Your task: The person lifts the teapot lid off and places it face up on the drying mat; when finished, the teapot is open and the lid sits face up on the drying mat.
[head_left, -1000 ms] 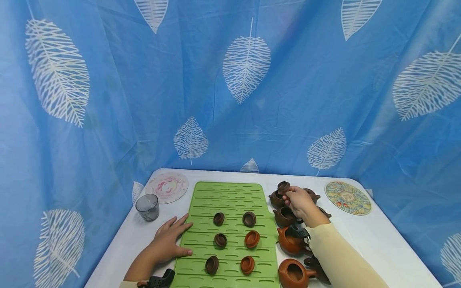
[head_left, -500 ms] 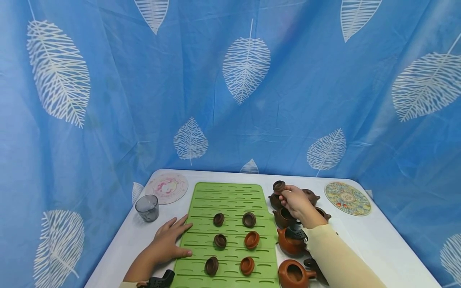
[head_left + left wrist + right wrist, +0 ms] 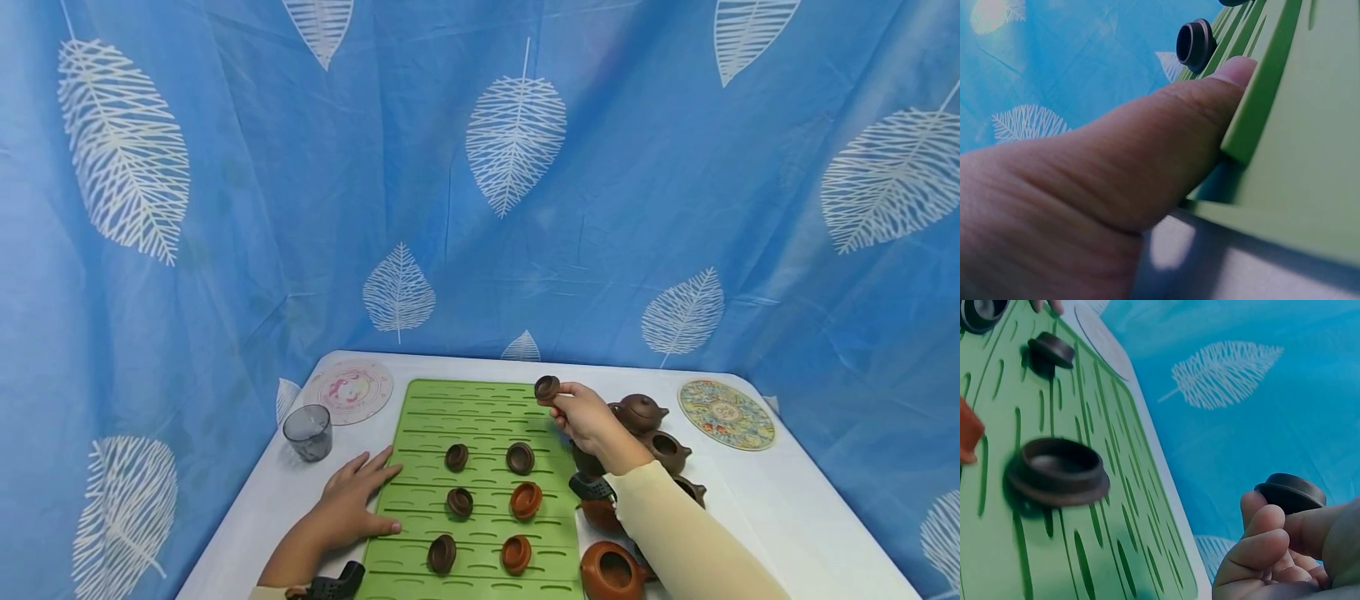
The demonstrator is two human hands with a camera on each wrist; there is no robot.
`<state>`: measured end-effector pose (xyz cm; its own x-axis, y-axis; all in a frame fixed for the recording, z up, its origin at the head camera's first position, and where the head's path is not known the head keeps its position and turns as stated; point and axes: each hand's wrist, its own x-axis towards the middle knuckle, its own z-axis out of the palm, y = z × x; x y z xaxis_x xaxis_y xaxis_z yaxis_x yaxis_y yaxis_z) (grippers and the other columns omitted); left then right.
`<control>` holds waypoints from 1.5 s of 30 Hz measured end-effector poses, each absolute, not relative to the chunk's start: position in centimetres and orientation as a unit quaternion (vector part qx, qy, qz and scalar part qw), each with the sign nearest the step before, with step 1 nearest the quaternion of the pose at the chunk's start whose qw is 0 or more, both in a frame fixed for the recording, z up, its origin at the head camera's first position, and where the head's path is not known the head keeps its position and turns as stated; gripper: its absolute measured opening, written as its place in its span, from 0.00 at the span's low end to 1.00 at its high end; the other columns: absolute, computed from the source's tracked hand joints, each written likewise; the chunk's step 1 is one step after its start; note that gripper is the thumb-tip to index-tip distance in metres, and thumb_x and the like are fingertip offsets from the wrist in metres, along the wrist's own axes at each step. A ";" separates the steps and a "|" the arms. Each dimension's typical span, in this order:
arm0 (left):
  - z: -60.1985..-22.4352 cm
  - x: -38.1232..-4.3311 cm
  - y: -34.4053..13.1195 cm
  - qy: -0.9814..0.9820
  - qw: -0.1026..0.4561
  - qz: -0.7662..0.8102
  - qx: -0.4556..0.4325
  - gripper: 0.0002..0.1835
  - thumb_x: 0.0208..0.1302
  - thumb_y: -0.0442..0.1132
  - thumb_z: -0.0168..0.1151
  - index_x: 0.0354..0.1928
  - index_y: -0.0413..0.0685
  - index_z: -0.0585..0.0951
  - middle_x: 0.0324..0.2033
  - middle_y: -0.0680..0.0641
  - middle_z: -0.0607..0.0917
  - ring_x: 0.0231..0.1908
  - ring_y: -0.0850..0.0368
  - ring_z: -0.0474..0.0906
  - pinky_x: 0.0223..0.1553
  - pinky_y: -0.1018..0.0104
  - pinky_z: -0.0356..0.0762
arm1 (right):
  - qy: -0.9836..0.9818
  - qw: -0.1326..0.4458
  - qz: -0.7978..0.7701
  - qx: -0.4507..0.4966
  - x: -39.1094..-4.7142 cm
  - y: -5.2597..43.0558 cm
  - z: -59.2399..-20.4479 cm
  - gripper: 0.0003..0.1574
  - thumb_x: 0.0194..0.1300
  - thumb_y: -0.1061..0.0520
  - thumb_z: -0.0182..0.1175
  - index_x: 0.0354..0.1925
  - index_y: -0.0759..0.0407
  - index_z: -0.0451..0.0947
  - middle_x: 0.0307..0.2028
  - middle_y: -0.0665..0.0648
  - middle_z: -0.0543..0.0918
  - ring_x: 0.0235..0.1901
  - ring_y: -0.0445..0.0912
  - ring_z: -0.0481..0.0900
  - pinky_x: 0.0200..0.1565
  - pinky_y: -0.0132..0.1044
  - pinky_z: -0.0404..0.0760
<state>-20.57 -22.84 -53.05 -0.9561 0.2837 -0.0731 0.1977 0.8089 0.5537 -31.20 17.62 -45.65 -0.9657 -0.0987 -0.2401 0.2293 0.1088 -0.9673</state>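
My right hand (image 3: 588, 421) pinches a dark brown teapot lid (image 3: 547, 389), underside up, over the far right corner of the green mat (image 3: 472, 412). The right wrist view shows that lid (image 3: 1291, 492) between thumb and fingers. My left hand (image 3: 347, 500) lies with spread fingers along the mat's left edge, its thumb (image 3: 1166, 137) on the rim. Several upturned lids sit on the mat in two columns: dark ones like the lid (image 3: 519, 457) at back right, and two orange ones, one of them the lid (image 3: 526, 500) in the middle.
Lidless teapots, such as the orange teapot (image 3: 611, 571), stand right of the mat, partly behind my right arm. A dark teapot (image 3: 640, 413) there has its lid on. A grey glass (image 3: 308, 432) and pink round mat (image 3: 348, 392) are at left, a patterned round mat (image 3: 726, 414) at right.
My right hand has carried the dark lid leftward from above the teapots to the mat's far right corner, uncovering teapots behind it. My left hand has stayed in place.
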 end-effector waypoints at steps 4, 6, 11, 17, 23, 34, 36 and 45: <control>-53.3 -20.6 -22.8 0.947 0.080 0.285 0.126 0.53 0.45 0.65 0.83 0.75 0.59 0.75 0.82 0.52 0.60 0.81 0.34 0.48 0.73 0.24 0.46 | 0.740 0.136 -0.658 0.036 -31.3 16.4 -45.9 0.18 0.83 0.58 0.51 0.65 0.63 0.72 0.39 0.56 0.84 0.26 0.38 0.72 0.27 0.30 0.72; -53.2 -20.5 -22.8 0.947 0.081 0.284 0.126 0.53 0.45 0.65 0.82 0.75 0.59 0.75 0.82 0.52 0.60 0.81 0.34 0.49 0.73 0.23 0.47 | 0.741 0.146 -0.654 0.029 -31.3 15.8 -46.0 0.17 0.82 0.59 0.51 0.63 0.62 0.73 0.45 0.60 0.86 0.27 0.39 0.73 0.27 0.30 0.73; -52.8 -20.3 -22.9 0.947 0.078 0.284 0.127 0.53 0.46 0.64 0.83 0.75 0.58 0.74 0.82 0.50 0.59 0.80 0.33 0.49 0.72 0.23 0.47 | 0.754 0.175 -0.633 0.011 -31.4 14.4 -46.3 0.13 0.81 0.62 0.51 0.58 0.63 0.75 0.52 0.66 0.86 0.28 0.40 0.74 0.28 0.31 0.74; -52.9 -20.4 -22.8 0.947 0.078 0.282 0.129 0.53 0.46 0.64 0.83 0.75 0.58 0.74 0.82 0.51 0.59 0.80 0.33 0.49 0.73 0.23 0.48 | 0.777 0.199 -0.597 0.003 -31.3 13.8 -47.3 0.11 0.81 0.62 0.51 0.55 0.65 0.75 0.45 0.64 0.86 0.27 0.41 0.74 0.29 0.32 0.74; -53.3 -20.6 -22.8 0.946 0.083 0.286 0.125 0.53 0.45 0.65 0.82 0.75 0.59 0.75 0.82 0.52 0.60 0.81 0.34 0.48 0.73 0.23 0.46 | 0.807 0.211 -0.552 0.001 -31.2 13.6 -48.2 0.12 0.82 0.62 0.50 0.50 0.64 0.80 0.36 0.58 0.85 0.25 0.40 0.72 0.26 0.29 0.71; -53.3 -20.7 -22.9 0.946 0.080 0.288 0.126 0.53 0.45 0.65 0.82 0.75 0.58 0.75 0.82 0.52 0.60 0.81 0.34 0.48 0.73 0.23 0.46 | 0.831 0.188 -0.523 0.019 -31.5 13.6 -49.0 0.13 0.81 0.62 0.50 0.42 0.62 0.81 0.34 0.56 0.86 0.26 0.41 0.73 0.28 0.31 0.73; -53.2 -20.8 -22.9 0.946 0.081 0.289 0.125 0.53 0.45 0.65 0.82 0.75 0.59 0.75 0.82 0.52 0.60 0.81 0.34 0.48 0.73 0.23 0.46 | 0.842 0.177 -0.510 0.017 -31.5 13.5 -49.2 0.14 0.81 0.63 0.49 0.40 0.62 0.81 0.33 0.56 0.86 0.26 0.41 0.74 0.27 0.31 0.72; -53.3 -20.7 -22.9 0.947 0.072 0.287 0.125 0.53 0.45 0.66 0.82 0.75 0.59 0.75 0.82 0.52 0.60 0.81 0.34 0.49 0.73 0.24 0.47 | 0.841 0.167 -0.513 0.036 -31.3 13.0 -49.4 0.14 0.77 0.68 0.45 0.43 0.66 0.79 0.31 0.57 0.87 0.24 0.41 0.77 0.25 0.30 0.73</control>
